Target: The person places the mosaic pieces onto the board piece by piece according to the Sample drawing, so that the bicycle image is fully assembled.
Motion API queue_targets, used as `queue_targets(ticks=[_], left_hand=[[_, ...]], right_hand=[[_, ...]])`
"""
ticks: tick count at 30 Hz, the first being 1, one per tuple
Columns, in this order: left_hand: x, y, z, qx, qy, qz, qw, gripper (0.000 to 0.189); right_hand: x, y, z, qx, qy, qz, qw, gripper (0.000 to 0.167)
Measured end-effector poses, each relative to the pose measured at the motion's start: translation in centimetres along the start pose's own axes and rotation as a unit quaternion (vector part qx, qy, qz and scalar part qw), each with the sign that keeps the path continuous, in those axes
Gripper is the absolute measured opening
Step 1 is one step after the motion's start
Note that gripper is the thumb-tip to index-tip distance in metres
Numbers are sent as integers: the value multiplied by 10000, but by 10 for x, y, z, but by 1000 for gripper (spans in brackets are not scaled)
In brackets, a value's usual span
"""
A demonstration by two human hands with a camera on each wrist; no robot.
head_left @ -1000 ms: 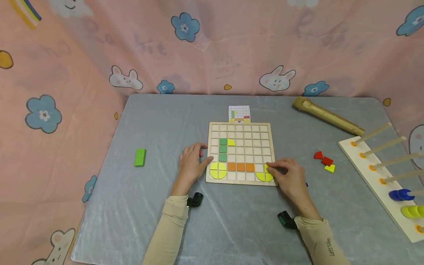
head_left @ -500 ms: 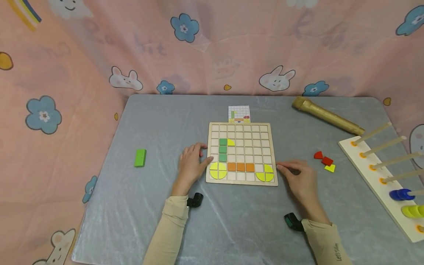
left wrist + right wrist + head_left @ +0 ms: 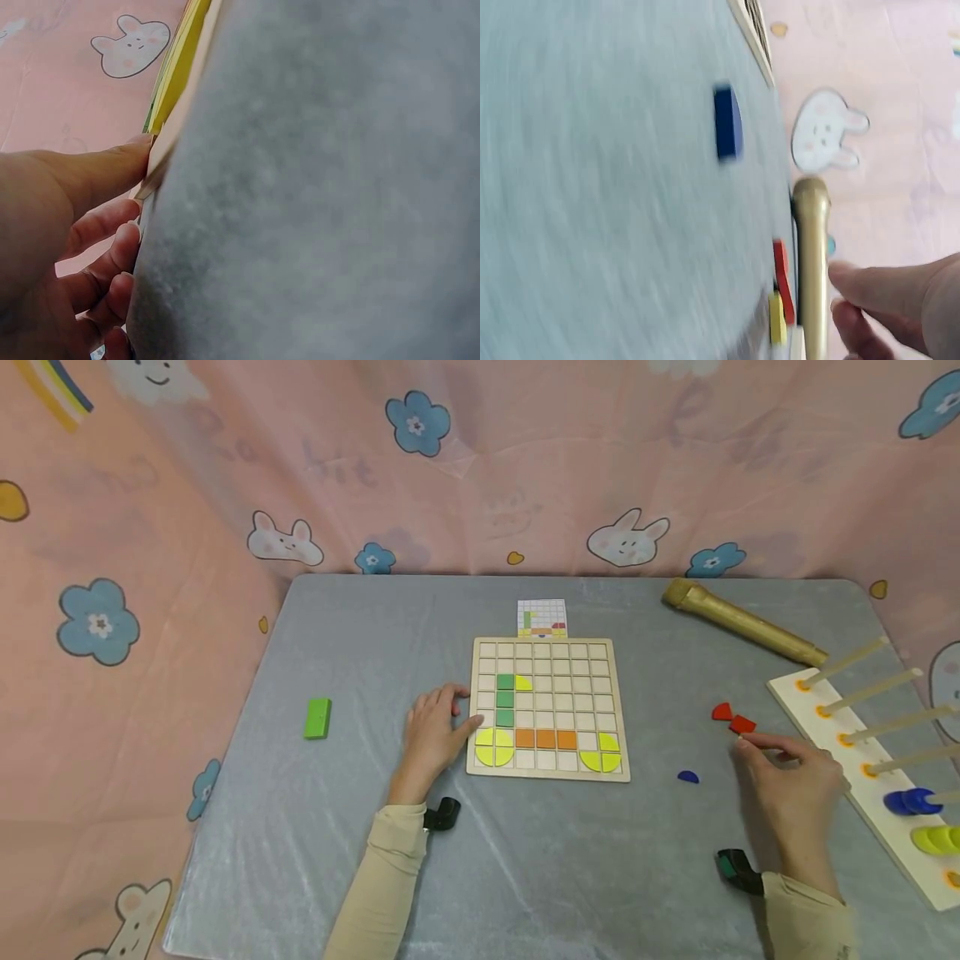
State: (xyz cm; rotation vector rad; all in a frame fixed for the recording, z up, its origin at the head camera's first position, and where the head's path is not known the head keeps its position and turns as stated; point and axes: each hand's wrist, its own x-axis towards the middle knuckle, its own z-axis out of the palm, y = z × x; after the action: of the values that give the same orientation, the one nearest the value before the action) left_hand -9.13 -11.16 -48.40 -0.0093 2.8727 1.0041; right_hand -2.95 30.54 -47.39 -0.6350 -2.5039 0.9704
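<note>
My left hand point(image 3: 435, 731) grips the left edge of a wooden grid board point(image 3: 547, 662); in the left wrist view its thumb lies on the board's rim point(image 3: 176, 135). On the grid sit green squares point(image 3: 506, 699), orange squares point(image 3: 546, 738) and rounded yellow pieces point(image 3: 493, 747). My right hand point(image 3: 795, 785) hangs at the loose pieces right of the board, its fingertips close by two red pieces point(image 3: 742, 724). The hand hides a yellow square point(image 3: 777, 319) in the head view; the right wrist view shows thumb and finger with nothing between them. A blue half-round piece point(image 3: 687, 777) lies nearer the board.
Behind the board lies a small pattern card point(image 3: 542, 617). A green block point(image 3: 317, 718) is at the left. A gold microphone-shaped thing point(image 3: 742, 622) lies back right, and a white peg stand point(image 3: 825, 727) with upright rods rises close to my right hand.
My right hand has left the yellow piece at the board's lower right corner and moved right to the loose pieces. The blue piece has come into sight. My left hand stays put.
</note>
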Motion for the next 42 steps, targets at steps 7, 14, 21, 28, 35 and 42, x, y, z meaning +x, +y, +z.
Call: queue_targets(ticks=[7,14,21,28,35,42], left_hand=[[0,-1,1,-13,-13,-18,10000,43],[0,-1,1,6,-23,-24,10000,43],[1,0,1,28,-16,-38,10000,43],[0,-1,1,36,0,-7,10000,42],[1,-3,1,59,28,22,10000,43],[1,-1,0,35,-37,17,10000,43]], right_hand=[[7,19,-15,-397,-224,1116,9927,40],[14,27,-9,-727,-838,1355,9845,45],[19,23,-3,-964,-1005,943,9858,42],[16,21,-2,-660,-863,928,9897,39],[12,16,1,-104,-800,749,9939,28],[6,-1,6,126,-807,268,9963,24]])
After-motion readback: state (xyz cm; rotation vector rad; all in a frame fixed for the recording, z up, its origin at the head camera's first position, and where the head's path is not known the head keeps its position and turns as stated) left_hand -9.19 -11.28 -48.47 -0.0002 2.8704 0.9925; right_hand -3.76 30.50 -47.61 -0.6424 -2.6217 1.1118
